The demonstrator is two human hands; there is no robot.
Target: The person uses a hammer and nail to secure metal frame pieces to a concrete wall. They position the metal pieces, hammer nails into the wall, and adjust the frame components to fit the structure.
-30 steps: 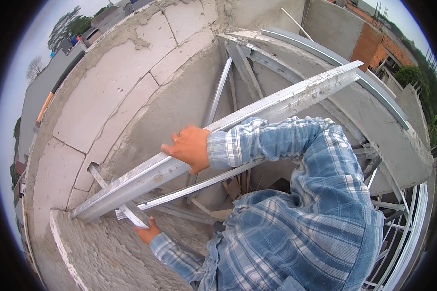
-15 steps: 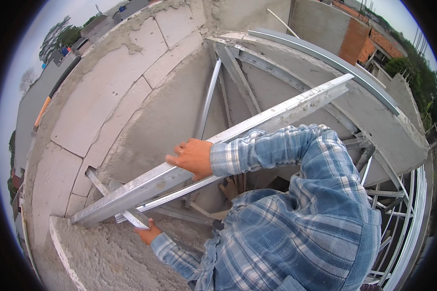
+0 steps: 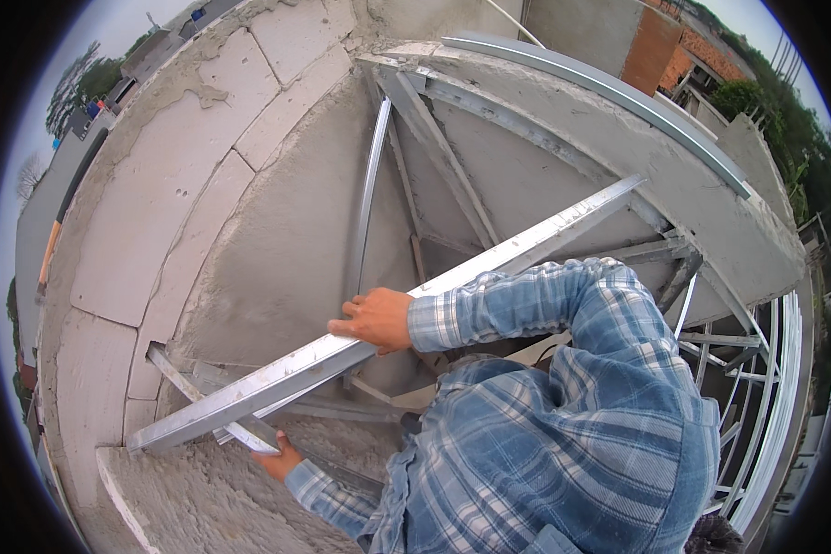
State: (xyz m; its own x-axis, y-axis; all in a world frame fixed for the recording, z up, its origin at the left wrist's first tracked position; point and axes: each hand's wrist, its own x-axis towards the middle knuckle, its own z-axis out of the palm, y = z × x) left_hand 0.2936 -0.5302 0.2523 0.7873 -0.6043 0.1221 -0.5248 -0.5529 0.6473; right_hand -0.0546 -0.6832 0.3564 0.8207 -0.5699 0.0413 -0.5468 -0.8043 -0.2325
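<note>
A long silvery metal channel (image 3: 535, 238) runs diagonally in front of me, from the rough wall at lower left toward the upper right. My right hand (image 3: 379, 320) is closed over it near its middle, fingers curled across its upper edge. Lower left, my left hand (image 3: 282, 460) grips the near end of a shorter metal channel (image 3: 251, 437). That shorter piece passes beneath the long one and reaches a notch in the block wall (image 3: 152, 249). Part of another thin metal strip (image 3: 291, 399) shows below the long channel, mostly hidden by it.
Metal truss members (image 3: 443, 157) stand against the grey plastered wall ahead. A loose channel (image 3: 609, 97) lies along the wall top. On the left ledge rests a tool with an orange-and-black handle (image 3: 60, 222). Several long metal lengths (image 3: 774, 406) are at the right.
The long channel's far end has come lower and closer to me, covering more of the thin strip below it. Both hands keep their grip. The whole view has shifted slightly.
</note>
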